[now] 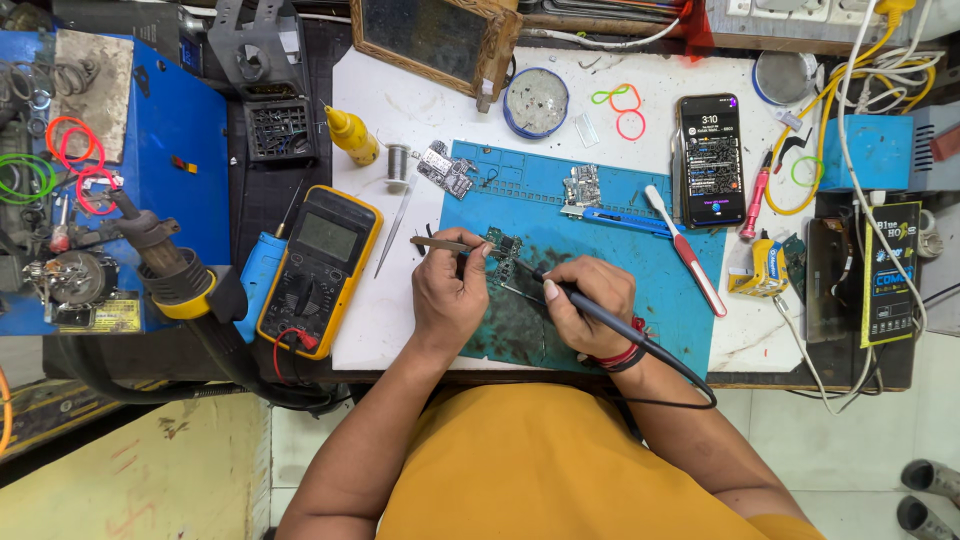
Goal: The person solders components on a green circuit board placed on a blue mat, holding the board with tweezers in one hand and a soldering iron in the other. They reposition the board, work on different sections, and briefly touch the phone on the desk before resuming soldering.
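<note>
Orange cloth fills the near edge of the view, and just beyond it both forearms are stretched over a blue work mat laid on a white bench top. A pair of tweezers is pinched in the left hand, fingers curled tight around the shank, the tips pointed away to the left. A dark soldering pen is gripped pencil-fashion in the right hand, fingers closed on the barrel, its black cord trailed back past a red wristband. Between the two hands, on the stained middle of the mat, a small green circuit board is seen, with the pen's tip brought right to it; whether metal is touching board cannot be told. Off to the left, a yellow multimeter is laid at the bench edge, a hot-air handle propped beside it. Farther out on the mat, a second board and a blue-handled knife are lying, with a white toothbrush angled across the right edge. Beyond those, a lit phone is rested face up, a yellow squeeze bottle is tipped near a wire spool, and a round tin is set at the far side.
</note>
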Motion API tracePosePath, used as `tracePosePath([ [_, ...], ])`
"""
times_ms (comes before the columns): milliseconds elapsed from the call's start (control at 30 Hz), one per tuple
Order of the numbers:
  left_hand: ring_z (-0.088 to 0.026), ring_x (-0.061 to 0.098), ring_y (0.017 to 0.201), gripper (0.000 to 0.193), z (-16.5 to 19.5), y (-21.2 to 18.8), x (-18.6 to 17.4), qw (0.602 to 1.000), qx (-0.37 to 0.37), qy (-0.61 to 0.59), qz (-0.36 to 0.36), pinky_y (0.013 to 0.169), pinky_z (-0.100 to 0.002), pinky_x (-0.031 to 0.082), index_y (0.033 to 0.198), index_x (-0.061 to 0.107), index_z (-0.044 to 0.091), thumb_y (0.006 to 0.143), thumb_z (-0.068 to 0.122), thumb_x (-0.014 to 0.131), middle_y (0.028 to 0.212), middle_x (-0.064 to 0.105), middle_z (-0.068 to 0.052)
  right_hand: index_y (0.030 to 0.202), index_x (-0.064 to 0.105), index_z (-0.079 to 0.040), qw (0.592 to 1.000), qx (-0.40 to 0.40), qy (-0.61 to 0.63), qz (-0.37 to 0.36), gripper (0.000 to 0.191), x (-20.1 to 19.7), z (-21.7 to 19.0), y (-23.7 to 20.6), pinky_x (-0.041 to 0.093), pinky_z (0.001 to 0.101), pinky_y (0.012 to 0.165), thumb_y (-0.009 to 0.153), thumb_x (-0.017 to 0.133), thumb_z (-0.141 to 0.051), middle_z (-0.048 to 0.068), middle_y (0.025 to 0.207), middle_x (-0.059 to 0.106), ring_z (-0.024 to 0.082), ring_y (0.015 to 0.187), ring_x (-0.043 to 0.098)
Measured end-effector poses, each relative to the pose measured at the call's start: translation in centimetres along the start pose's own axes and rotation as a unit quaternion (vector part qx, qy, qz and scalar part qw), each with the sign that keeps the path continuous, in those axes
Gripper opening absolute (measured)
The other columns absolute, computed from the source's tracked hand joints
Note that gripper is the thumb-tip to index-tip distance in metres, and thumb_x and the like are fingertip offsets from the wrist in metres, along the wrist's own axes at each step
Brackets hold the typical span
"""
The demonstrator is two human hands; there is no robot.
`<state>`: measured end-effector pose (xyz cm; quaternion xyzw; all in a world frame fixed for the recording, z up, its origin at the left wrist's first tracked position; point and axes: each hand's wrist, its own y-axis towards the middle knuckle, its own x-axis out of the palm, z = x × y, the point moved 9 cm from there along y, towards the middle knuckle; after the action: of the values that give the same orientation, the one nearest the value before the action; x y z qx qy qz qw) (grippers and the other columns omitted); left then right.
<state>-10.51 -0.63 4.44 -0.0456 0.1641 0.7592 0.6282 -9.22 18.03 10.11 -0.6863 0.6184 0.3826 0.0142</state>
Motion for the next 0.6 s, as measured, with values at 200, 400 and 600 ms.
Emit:
tracePosePath([
  [200, -0.012, 0.064, 0.063, 0.011, 0.01, -0.03, 0.00, 1.000, 0.003, -0.008, 0.002, 0.058, -0.028, 0.051, 0.103, 0.062, 0.002, 0.099, 0.008, 0.070, 0.079, 0.068, -0.006, 0.088, 0.067, -0.003, 1.000, -0.003, 0.003, 0.006, 0.004, -0.10, 0.02, -0.09, 0.049, 0.0331, 0.060, 0.087, 0.069, -0.005, 0.011, 0.078, 0.068, 0.025, 0.065, 0.066],
  [400, -0.012, 0.063, 0.061, 0.011, -0.19, -0.15, 0.04, 1.000, -0.005, -0.005, 0.000, 0.056, -0.028, 0.049, 0.103, 0.062, 0.002, 0.099, 0.007, 0.070, 0.077, 0.068, -0.006, 0.088, 0.067, -0.003, 1.000, -0.004, -0.002, 0.005, 0.004, -0.04, -0.06, -0.07, 0.049, 0.0335, 0.060, 0.087, 0.070, -0.005, 0.011, 0.077, 0.067, 0.026, 0.064, 0.066],
  [600, -0.011, 0.063, 0.061, 0.010, -0.07, -0.10, 0.03, 1.000, 0.009, -0.003, 0.002, 0.057, -0.028, 0.049, 0.103, 0.061, 0.002, 0.099, 0.007, 0.070, 0.078, 0.068, -0.006, 0.088, 0.068, -0.002, 1.000, -0.005, 0.001, 0.004, 0.004, 0.00, -0.02, -0.01, 0.050, 0.0333, 0.061, 0.088, 0.070, -0.006, 0.011, 0.077, 0.067, 0.026, 0.065, 0.066],
])
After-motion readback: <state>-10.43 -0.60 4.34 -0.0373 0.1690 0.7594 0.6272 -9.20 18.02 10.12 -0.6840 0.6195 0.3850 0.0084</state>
